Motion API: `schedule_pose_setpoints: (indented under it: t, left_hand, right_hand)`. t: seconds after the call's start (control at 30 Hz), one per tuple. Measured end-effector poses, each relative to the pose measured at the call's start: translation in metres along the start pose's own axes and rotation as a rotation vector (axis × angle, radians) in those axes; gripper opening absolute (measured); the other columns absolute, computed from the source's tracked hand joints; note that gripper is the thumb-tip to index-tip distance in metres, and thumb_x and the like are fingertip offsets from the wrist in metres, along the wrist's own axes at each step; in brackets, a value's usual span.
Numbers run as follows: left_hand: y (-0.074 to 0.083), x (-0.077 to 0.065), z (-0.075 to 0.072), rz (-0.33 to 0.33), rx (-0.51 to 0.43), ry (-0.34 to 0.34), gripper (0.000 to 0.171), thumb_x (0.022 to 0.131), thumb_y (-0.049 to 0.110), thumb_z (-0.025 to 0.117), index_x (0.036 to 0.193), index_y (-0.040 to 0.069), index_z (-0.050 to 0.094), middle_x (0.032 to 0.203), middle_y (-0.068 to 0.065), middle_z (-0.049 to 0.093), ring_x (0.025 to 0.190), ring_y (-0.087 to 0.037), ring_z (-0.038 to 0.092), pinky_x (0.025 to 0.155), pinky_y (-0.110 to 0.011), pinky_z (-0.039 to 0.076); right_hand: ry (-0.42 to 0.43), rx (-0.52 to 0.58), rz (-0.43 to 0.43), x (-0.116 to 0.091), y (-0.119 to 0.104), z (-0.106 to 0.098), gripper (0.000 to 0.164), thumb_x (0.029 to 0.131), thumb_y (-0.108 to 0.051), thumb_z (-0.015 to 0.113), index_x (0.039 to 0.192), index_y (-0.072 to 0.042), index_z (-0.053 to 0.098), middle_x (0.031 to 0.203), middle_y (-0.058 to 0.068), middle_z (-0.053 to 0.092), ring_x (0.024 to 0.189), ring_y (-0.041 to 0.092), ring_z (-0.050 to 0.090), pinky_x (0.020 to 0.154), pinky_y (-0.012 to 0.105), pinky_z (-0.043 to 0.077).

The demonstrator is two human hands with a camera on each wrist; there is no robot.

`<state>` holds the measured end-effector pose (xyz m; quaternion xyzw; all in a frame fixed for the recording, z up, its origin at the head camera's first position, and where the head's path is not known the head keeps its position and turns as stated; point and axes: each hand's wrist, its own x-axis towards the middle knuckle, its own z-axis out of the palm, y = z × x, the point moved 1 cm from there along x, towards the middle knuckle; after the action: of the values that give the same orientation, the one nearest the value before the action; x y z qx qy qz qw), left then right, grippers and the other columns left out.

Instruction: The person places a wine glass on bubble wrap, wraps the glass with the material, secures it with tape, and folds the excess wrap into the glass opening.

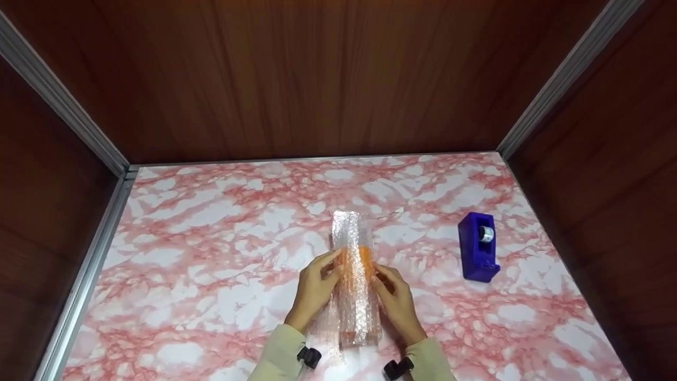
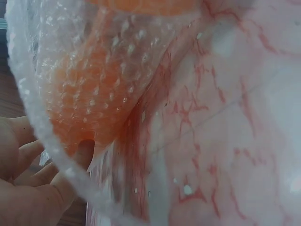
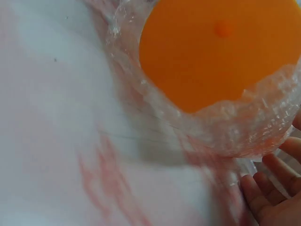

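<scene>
An orange object (image 1: pixel 366 256) lies lengthwise on the table, rolled in clear bubble wrap (image 1: pixel 358 312). In the right wrist view its flat round orange end (image 3: pixel 221 52) shows at the roll's opening. The left wrist view shows a narrower orange part through the bubbles; the exact kind of object cannot be told. My left hand (image 1: pixel 314 286) holds the roll's left side, thumb and fingers against the wrap. On the opposite side my right hand (image 1: pixel 396 299) grips it with bent fingers. A loose wrap edge (image 2: pixel 35 113) crosses in front of the left hand in the left wrist view.
A purple tape dispenser (image 1: pixel 476 251) with a roll of tape stands to the right on the red-and-white marbled table (image 1: pixel 211 264). Dark wooden panels (image 1: pixel 317 79) and metal rails (image 1: pixel 79 286) enclose the table at the back and sides.
</scene>
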<state>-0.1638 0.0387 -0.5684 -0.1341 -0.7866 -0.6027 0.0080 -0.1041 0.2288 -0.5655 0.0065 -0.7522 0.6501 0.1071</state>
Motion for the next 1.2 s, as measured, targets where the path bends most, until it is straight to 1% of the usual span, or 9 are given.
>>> schedule_pose_setpoints:
  t: [0.17, 0.33, 0.43, 0.53, 0.67, 0.87, 1.03, 1.1, 1.2]
  left_hand:
    - [-0.001, 0.002, -0.002, 0.017, 0.009, -0.011, 0.037, 0.096, 0.015, 0.069, 0.133, 0.01, 0.066, 0.134, -0.011, 0.062, 0.108, -0.026, 0.066, 0.091, -0.038, 0.054]
    - [-0.002, -0.001, -0.004, -0.017, -0.024, -0.037, 0.038, 0.095, 0.015, 0.07, 0.133, 0.012, 0.066, 0.134, -0.009, 0.061, 0.109, -0.026, 0.065, 0.092, -0.034, 0.054]
    - [-0.001, -0.001, -0.004, -0.033, -0.04, -0.039, 0.039, 0.095, 0.016, 0.071, 0.134, 0.013, 0.066, 0.134, -0.009, 0.061, 0.11, -0.025, 0.065, 0.093, -0.032, 0.053]
    - [0.001, 0.001, -0.002, -0.029, -0.038, -0.041, 0.04, 0.095, 0.015, 0.071, 0.134, 0.014, 0.066, 0.131, -0.01, 0.061, 0.108, -0.025, 0.065, 0.092, -0.034, 0.054]
    - [0.006, 0.005, -0.001, 0.007, 0.0, -0.051, 0.039, 0.094, 0.012, 0.071, 0.132, 0.013, 0.067, 0.126, -0.01, 0.062, 0.102, -0.027, 0.067, 0.087, -0.037, 0.056]
    - [0.014, 0.009, -0.006, 0.075, 0.067, -0.063, 0.037, 0.092, 0.007, 0.072, 0.129, 0.01, 0.069, 0.124, -0.01, 0.061, 0.095, -0.024, 0.066, 0.084, -0.035, 0.057]
    - [0.018, 0.008, -0.009, 0.076, 0.103, -0.058, 0.039, 0.09, 0.004, 0.072, 0.128, 0.01, 0.069, 0.123, -0.01, 0.062, 0.093, -0.022, 0.066, 0.081, -0.033, 0.057]
    - [0.019, 0.007, -0.009, 0.07, 0.114, -0.057, 0.039, 0.09, 0.003, 0.072, 0.128, 0.01, 0.069, 0.122, -0.01, 0.063, 0.094, -0.021, 0.066, 0.081, -0.032, 0.057]
    - [0.019, 0.006, -0.009, 0.068, 0.132, -0.06, 0.038, 0.091, 0.005, 0.072, 0.129, 0.01, 0.069, 0.121, -0.011, 0.064, 0.095, -0.022, 0.065, 0.081, -0.03, 0.057]
  right_hand:
    - [0.02, 0.049, 0.002, 0.003, 0.001, 0.001, 0.031, 0.096, 0.001, 0.064, 0.125, 0.012, 0.062, 0.125, 0.025, 0.06, 0.111, 0.018, 0.061, 0.096, 0.025, 0.048]
    - [-0.001, 0.083, 0.019, 0.003, 0.002, 0.001, 0.028, 0.096, 0.002, 0.063, 0.122, 0.013, 0.064, 0.122, 0.026, 0.061, 0.111, 0.018, 0.061, 0.097, 0.026, 0.048]
    - [-0.003, 0.082, 0.02, 0.004, 0.0, 0.0, 0.029, 0.096, 0.003, 0.063, 0.123, 0.014, 0.063, 0.124, 0.028, 0.06, 0.114, 0.025, 0.06, 0.098, 0.026, 0.047]
    - [-0.004, 0.031, 0.003, 0.003, -0.004, -0.001, 0.03, 0.096, 0.005, 0.062, 0.124, 0.016, 0.061, 0.129, 0.032, 0.053, 0.117, 0.035, 0.055, 0.097, 0.024, 0.047]
    - [-0.034, -0.011, 0.0, 0.0, -0.006, -0.004, 0.034, 0.097, 0.004, 0.06, 0.128, 0.016, 0.057, 0.128, 0.031, 0.052, 0.116, 0.038, 0.055, 0.096, 0.025, 0.048]
    - [-0.085, 0.035, 0.042, -0.003, -0.002, -0.002, 0.042, 0.099, 0.0, 0.059, 0.138, 0.013, 0.05, 0.125, 0.025, 0.06, 0.112, 0.038, 0.059, 0.094, 0.029, 0.05]
    - [-0.114, 0.065, 0.051, -0.003, 0.0, 0.0, 0.041, 0.099, 0.0, 0.06, 0.136, 0.012, 0.052, 0.127, 0.025, 0.06, 0.114, 0.039, 0.058, 0.097, 0.029, 0.049]
    - [-0.118, 0.036, 0.026, -0.002, -0.001, 0.0, 0.04, 0.098, 0.0, 0.061, 0.135, 0.013, 0.053, 0.126, 0.025, 0.06, 0.113, 0.036, 0.059, 0.096, 0.028, 0.049]
    - [-0.101, -0.052, -0.062, -0.001, -0.005, 0.001, 0.036, 0.097, 0.003, 0.061, 0.131, 0.014, 0.056, 0.122, 0.025, 0.059, 0.103, 0.028, 0.061, 0.087, 0.025, 0.051]
